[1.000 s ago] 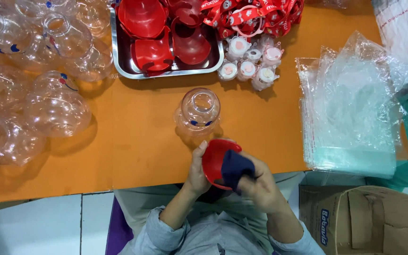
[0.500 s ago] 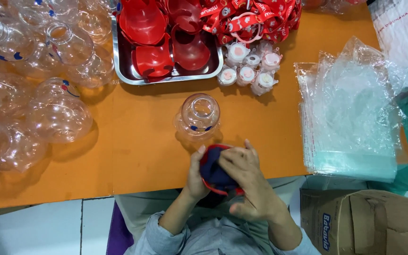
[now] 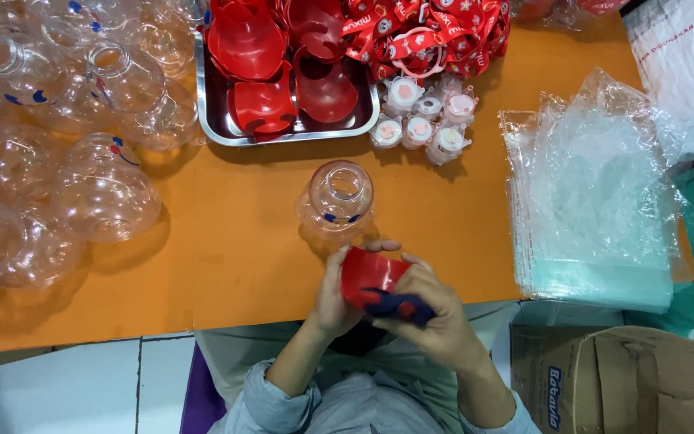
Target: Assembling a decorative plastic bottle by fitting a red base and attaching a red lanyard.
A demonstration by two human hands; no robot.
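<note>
At the near edge of the orange table [image 3: 226, 265], the left hand [image 3: 332, 296] and right hand [image 3: 435, 317] together held a red plastic cap [image 3: 369, 277] with a dark blue piece [image 3: 402, 306] against it. Just beyond stood a clear round bottle [image 3: 337, 197]. Farther back, a metal tray [image 3: 209, 120] held more red caps, with clear bottles heaped to its left and a stack of plastic bags [image 3: 596, 209] at the right.
</note>
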